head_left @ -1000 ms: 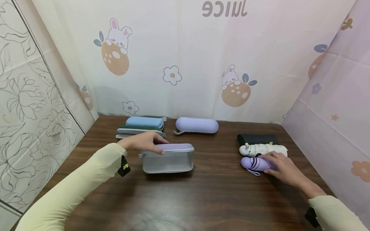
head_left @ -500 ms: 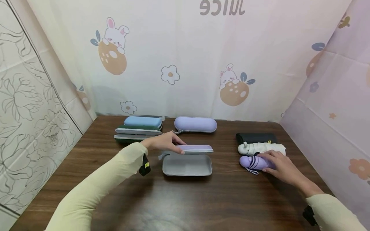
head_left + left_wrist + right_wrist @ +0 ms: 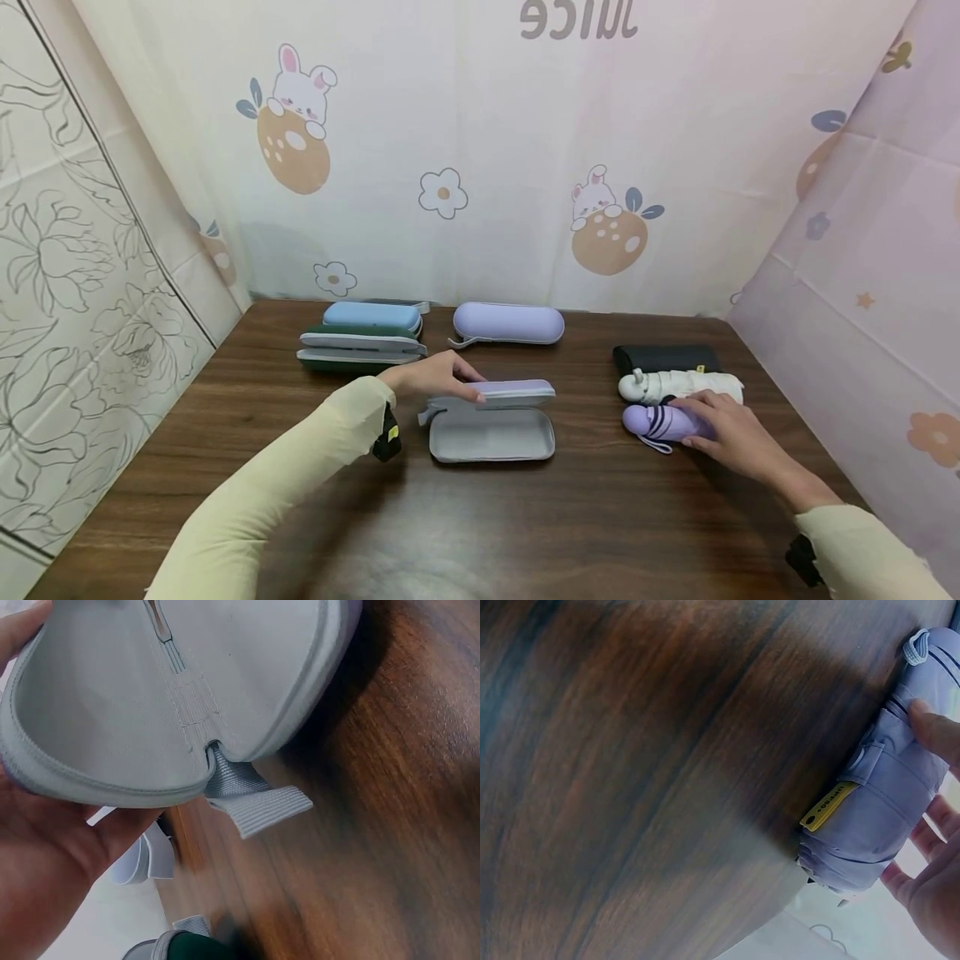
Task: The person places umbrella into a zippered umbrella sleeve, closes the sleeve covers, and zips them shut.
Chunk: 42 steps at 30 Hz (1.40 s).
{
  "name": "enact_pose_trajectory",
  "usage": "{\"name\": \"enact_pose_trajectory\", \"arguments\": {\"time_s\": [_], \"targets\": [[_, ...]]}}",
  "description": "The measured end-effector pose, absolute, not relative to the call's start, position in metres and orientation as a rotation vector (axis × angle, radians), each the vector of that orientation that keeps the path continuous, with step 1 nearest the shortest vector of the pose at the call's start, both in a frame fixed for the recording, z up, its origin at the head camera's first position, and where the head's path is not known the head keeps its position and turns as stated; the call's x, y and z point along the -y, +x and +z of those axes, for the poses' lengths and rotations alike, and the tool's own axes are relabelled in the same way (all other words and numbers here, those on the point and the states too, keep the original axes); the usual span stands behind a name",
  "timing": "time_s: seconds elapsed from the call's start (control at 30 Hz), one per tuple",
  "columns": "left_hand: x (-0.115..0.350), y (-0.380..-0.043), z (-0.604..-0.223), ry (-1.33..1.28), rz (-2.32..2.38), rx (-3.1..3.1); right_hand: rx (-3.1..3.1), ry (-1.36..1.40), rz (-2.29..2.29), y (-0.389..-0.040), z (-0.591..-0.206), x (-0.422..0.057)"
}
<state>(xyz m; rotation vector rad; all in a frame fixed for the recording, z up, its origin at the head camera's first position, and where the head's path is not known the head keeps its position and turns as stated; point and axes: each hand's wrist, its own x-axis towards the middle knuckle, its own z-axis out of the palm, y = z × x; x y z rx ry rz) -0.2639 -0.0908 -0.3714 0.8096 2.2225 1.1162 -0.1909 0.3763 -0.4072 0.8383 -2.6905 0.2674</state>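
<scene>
My left hand (image 3: pixel 433 375) grips the raised lid of an open hard zip case (image 3: pixel 491 437), lilac outside with grey lining. In the left wrist view the case's pale inside (image 3: pixel 97 712) shows nothing in the part visible, and a grey ribbon loop (image 3: pixel 259 804) sticks out at its hinge end. Over on the right, my right hand (image 3: pixel 738 437) holds a folded lilac umbrella (image 3: pixel 651 423) with dark bands and a wrist strap. Thumb on one side and fingers on the other, the hand clasps the umbrella in the right wrist view, where a yellow tag (image 3: pixel 829 806) shows.
Behind the lilac umbrella lie a white folded umbrella (image 3: pixel 686 385) and a black folded item (image 3: pixel 667 359). A closed lilac case (image 3: pixel 508 323) is at the back middle. Back left are a blue case (image 3: pixel 372 315) and a partly open dark green case (image 3: pixel 356 365). Curtains bound the table.
My left hand has carried the open case to the right, and its base has tipped from facing me to lying flatter. The right hand has stayed on the lilac umbrella.
</scene>
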Motion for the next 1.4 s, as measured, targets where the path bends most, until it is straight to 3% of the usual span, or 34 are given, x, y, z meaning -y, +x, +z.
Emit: {"name": "enact_pose_trajectory", "arguments": {"time_s": [0.43,0.77,1.4], "targets": [[0.09,-0.269,-0.372,0.804,1.089,-2.222,2.624,1.001,0.086,-0.197,-0.408,-0.38],[0.09,-0.267,-0.371,0.794,1.106,-2.212,2.676,0.918,-0.004,-0.194,-0.399,-0.366],[0.086,-0.267,-0.368,0.735,1.146,-2.205,2.503,1.028,0.0,-0.182,-0.361,-0.272]]}}
